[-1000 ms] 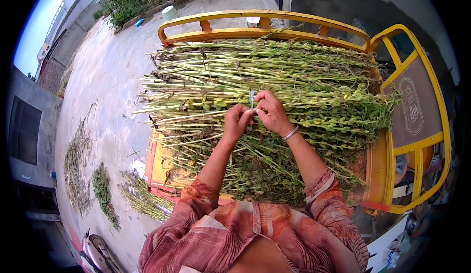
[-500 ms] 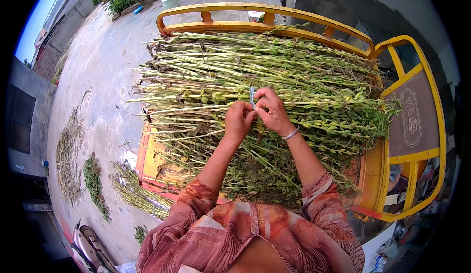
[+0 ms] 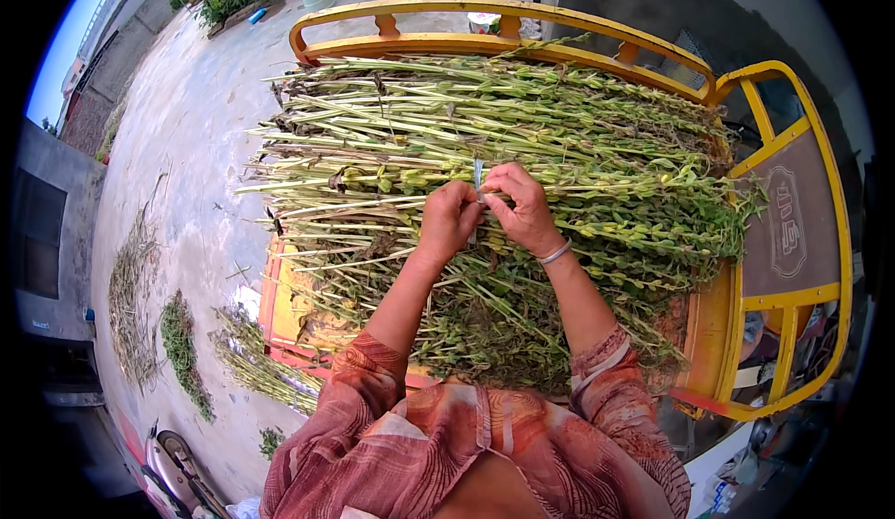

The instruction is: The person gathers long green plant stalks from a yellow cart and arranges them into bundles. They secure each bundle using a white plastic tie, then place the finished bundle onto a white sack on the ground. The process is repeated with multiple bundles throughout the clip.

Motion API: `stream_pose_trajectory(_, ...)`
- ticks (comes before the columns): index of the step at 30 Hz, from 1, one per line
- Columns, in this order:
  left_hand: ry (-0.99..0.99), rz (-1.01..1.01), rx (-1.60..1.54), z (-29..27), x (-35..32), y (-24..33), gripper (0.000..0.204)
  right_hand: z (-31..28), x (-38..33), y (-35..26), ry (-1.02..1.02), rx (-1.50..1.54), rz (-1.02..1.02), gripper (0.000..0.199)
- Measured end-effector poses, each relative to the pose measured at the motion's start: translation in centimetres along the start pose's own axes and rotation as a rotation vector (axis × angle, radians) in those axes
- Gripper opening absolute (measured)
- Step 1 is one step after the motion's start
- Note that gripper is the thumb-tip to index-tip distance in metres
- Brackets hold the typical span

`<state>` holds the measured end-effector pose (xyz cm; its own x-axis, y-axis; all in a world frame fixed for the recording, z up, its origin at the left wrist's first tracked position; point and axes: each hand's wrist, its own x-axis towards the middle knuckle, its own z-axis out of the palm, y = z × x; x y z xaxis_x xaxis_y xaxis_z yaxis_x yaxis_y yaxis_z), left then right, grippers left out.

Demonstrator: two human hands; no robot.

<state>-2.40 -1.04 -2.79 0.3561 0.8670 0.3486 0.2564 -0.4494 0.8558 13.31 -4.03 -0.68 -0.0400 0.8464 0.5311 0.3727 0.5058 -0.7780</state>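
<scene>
Long green and yellowish cut stalks with pods point(image 3: 634, 225) lie across the bed of a yellow cart point(image 3: 718, 333), bare stems to the left and leafy ends to the right. A thin whitish plastic strip point(image 3: 478, 172) passes over one bundle near its middle. My left hand point(image 3: 449, 221) pinches the strip from the left, fingers curled. Close against it, my right hand point(image 3: 522, 210), with a bangle on its wrist, pinches the strip from the right. Where the fingertips meet, the strip's ends are partly hidden.
A yellow rail point(image 3: 419, 42) bounds the cart's far side, and a taller framed panel point(image 3: 792, 211) stands at its right. More stalks point(image 3: 266, 365) and dried plant heaps point(image 3: 133, 305) lie on the concrete floor at left. A two-wheeler point(image 3: 172, 472) stands at lower left.
My hands have drawn slightly apart, the left one shifting a little leftward, with the strip still pinched between them. The whole view has tilted slightly.
</scene>
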Motion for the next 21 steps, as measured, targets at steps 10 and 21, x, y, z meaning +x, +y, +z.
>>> stream_pose_trajectory(10,-0.076,0.009,-0.091,-0.7,0.4,-0.5,0.01,0.3,0.8,0.9,-0.029,-0.244,-0.13,0.014)
stream_pose_trajectory(21,0.177,-0.215,-0.531,1.2,-0.7,-0.9,0.007,0.4,0.7,1.3,0.034,-0.163,-0.048,0.011)
